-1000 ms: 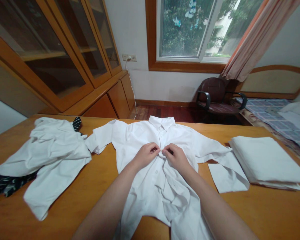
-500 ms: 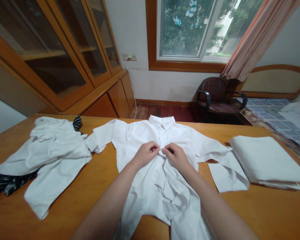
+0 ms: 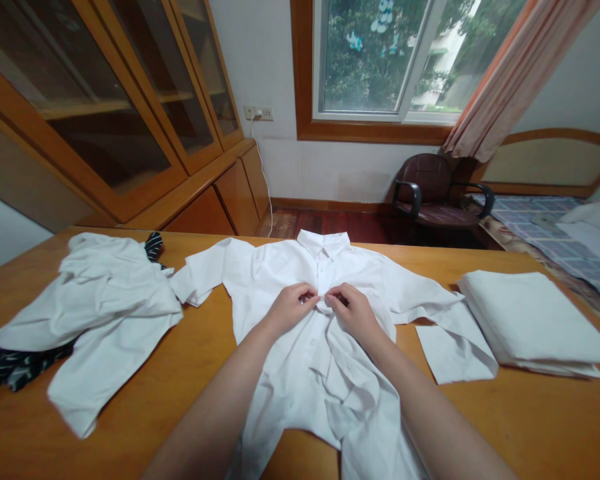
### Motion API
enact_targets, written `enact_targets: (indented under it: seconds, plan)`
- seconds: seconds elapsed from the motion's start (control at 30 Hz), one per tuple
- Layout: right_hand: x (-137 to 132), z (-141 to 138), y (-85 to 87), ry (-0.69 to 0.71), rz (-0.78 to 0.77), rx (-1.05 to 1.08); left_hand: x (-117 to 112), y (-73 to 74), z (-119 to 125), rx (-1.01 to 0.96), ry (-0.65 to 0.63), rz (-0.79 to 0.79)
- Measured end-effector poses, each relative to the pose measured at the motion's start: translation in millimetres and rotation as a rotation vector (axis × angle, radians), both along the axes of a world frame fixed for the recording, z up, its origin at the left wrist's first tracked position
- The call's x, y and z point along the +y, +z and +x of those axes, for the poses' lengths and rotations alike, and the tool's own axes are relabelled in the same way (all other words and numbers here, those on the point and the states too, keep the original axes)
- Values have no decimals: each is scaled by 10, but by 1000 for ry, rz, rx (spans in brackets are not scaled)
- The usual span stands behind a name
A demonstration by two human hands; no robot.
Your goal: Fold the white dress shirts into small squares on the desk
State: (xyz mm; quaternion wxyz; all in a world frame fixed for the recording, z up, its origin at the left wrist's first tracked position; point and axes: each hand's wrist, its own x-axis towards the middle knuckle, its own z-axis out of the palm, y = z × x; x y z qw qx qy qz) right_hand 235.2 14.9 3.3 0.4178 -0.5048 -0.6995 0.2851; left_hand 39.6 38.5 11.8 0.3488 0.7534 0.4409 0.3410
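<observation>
In the head view, the white shirt [image 3: 275,267] lies on the surface [image 3: 195,353], the left hand [image 3: 294,308] and right hand [image 3: 351,309] pinching its placket [image 3: 321,270] between their fingers [image 3: 313,301]. Likely light, soft and limp, it is best held by that edge.

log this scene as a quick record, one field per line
left hand: pinches white shirt at its front
right hand: pinches the same front, close beside the left
shirt: on wooden table, collar toward far edge, lower front rumpled
left side: crumpled white cloth over black patterned cloth
right side: folded white cloth
background: cabinet, window, brown chair
</observation>
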Motion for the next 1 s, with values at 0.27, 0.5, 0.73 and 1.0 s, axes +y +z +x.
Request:
enact_targets:
  seconds: [0.27,0.5,0.73,1.0]
  plan:
    - [-7,-6,-1,31,-12,-52,7,21,-2,-58,-2,-42]
    - [-24,-10,-34,118,9,-22,12,15,2,-60,21,-31]
    - [-9,-15,-32,-8,-71,3,6,34,-11,-72,9,-68]
    - [-8,-6,-43,15,-68,-26,6,19,-23,-84,-49,-117]
